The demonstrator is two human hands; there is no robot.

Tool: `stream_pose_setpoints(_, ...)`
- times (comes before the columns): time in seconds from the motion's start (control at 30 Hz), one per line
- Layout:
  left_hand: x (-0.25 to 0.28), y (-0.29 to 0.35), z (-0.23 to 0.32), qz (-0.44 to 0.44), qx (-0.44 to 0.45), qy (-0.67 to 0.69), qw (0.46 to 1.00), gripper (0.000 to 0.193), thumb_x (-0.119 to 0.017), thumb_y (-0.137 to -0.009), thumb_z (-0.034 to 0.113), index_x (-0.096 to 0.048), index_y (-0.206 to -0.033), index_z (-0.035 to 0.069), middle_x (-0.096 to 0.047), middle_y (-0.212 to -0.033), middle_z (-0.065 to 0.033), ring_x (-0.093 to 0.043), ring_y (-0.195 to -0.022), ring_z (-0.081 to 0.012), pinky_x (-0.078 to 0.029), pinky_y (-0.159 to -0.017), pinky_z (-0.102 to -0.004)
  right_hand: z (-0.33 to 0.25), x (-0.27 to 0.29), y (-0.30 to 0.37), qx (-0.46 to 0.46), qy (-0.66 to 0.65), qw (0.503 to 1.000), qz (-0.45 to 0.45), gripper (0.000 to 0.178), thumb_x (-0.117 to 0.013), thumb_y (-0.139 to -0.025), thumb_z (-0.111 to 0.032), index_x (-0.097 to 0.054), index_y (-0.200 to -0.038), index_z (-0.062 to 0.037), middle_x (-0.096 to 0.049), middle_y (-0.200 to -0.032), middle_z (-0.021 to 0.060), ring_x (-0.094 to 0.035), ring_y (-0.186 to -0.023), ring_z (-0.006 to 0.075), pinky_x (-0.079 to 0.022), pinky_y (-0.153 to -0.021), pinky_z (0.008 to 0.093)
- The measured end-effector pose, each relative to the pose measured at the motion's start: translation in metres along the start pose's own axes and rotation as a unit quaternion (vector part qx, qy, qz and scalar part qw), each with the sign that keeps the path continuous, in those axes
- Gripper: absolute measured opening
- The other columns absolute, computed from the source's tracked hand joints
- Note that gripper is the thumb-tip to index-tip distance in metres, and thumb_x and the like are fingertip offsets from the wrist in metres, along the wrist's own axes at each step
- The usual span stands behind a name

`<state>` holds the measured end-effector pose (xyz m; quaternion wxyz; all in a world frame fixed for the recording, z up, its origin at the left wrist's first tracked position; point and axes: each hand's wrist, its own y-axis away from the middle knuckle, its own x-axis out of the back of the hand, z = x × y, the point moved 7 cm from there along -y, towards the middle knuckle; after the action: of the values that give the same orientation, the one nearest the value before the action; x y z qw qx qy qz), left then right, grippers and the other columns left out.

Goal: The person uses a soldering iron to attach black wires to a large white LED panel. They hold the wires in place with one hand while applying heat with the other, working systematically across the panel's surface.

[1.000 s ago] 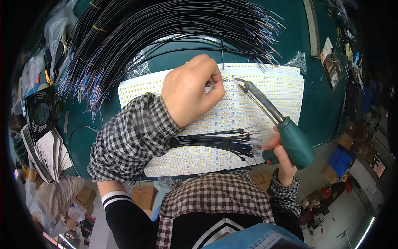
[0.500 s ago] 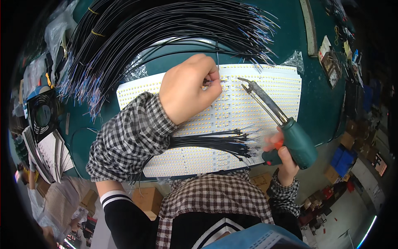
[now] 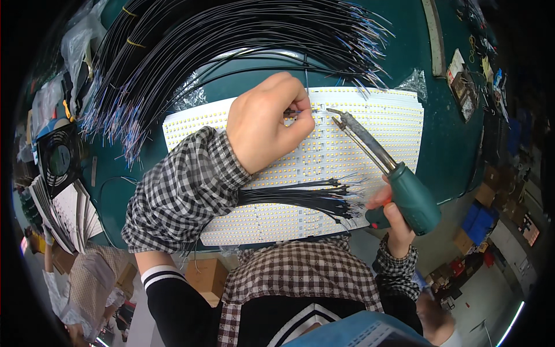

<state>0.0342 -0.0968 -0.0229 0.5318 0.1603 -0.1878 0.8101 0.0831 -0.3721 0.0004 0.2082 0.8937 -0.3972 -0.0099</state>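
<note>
White LED boards (image 3: 370, 144), dotted with rows of small yellow chips, lie stacked on the green table. Over their upper middle, my left hand (image 3: 269, 121) is closed in a pinch on a thin wire (image 3: 295, 112), its end by the solder pads. My right hand (image 3: 399, 234) grips a green-handled soldering gun (image 3: 415, 199) from below. The gun's dark tip points up and left, a short gap from my left fingertips. Below my left hand, a bundle of short black cables (image 3: 289, 195) with stripped, coloured ends rests across the boards.
A large curved bundle of black cables (image 3: 231, 40) covers the far side. At left are a small black fan (image 3: 59, 153) and a stack of white boards (image 3: 72, 217). A pale bar (image 3: 433, 37) lies far right. Another person (image 3: 95, 283) is at lower left.
My left hand has shifted slightly right with the wire. The soldering gun's tip has moved a little left, nearer to my left fingertips. A blurred shape like an arm has appeared at lower right.
</note>
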Motion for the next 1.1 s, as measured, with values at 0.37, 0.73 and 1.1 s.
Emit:
stream_pose_setpoints(0.37, -0.0006, 0.0024, 0.0023, -0.004, -0.011, -0.036, 0.999, 0.010, -0.069, -0.077, 0.002, -0.060, -0.082, 0.001, -0.059, -0.078, -0.0073, -0.060, -0.067, -0.0171, -0.048, -0.057, -0.0277, -0.0013, -0.0023, 0.0017, 0.008, 0.009, 1.000, 0.000, 0.059, -0.066, -0.091, -0.026, -0.052, -0.134, 0.0124, -0.066, -0.089, 0.0117, -0.066, -0.074, 0.0221, -0.055, -0.071, 0.0346)
stream_pose_setpoints(0.73, -0.0005, 0.0027, 0.0034, -0.006, -0.007, -0.045, 0.999, 0.011, -0.069, -0.078, 0.002, -0.060, -0.082, 0.001, -0.059, -0.079, -0.0079, -0.061, -0.069, -0.0193, -0.049, -0.059, -0.0296, -0.0007, -0.0048, 0.0004, 0.027, 0.047, 0.999, -0.005, 0.058, -0.065, -0.093, -0.026, -0.053, -0.135, 0.0113, -0.066, -0.082, 0.0124, -0.065, -0.073, 0.0210, -0.053, -0.069, 0.0329)
stream_pose_setpoints(1.1, -0.0011, 0.0043, 0.0055, -0.005, -0.007, -0.049, 0.999, 0.011, -0.070, -0.077, 0.002, -0.060, -0.082, 0.001, -0.059, -0.078, -0.0086, -0.061, -0.068, -0.0208, -0.050, -0.061, -0.0306, 0.0026, -0.0032, 0.0024, 0.023, 0.069, 0.997, -0.006, 0.056, -0.066, -0.094, -0.026, -0.053, -0.134, 0.0117, -0.066, -0.084, 0.0120, -0.066, -0.074, 0.0212, -0.054, -0.071, 0.0340)
